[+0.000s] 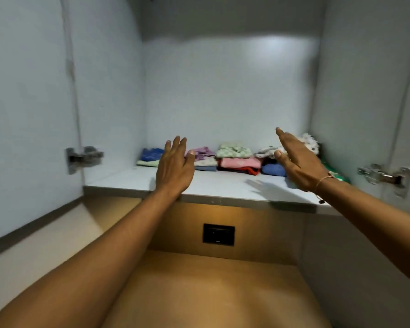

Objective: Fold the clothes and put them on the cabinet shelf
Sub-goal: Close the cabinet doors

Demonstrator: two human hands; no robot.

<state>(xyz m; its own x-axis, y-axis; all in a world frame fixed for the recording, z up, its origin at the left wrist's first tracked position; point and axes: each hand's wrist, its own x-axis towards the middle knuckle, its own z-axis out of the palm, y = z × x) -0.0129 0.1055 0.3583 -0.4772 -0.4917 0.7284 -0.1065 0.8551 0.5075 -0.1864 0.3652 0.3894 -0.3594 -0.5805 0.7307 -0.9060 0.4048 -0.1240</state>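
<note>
My left hand (174, 165) and right hand (298, 159) hover spread and empty above the pale grey cabinet shelf (223, 188); small folded clothes in coloured stacks (237, 159) line its back wall. Steel hinges (84, 158) flank the open doors; a black socket (218, 234) sits below on tan board.

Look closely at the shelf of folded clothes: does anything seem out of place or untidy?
Mostly tidy: small folded piles line the back of the shelf. The white spotted garment on the right-hand pile looks rumpled rather than flat. Both hands, left hand and right hand, are open and empty.

You are looking at a blue garment (152, 154) at nine o'clock, lilac (202, 152) beside it. A green-checked piece (233, 150) is topping pink (240, 162) and red (244, 170); a spotted white one (309, 140) is sitting at three o'clock.
</note>
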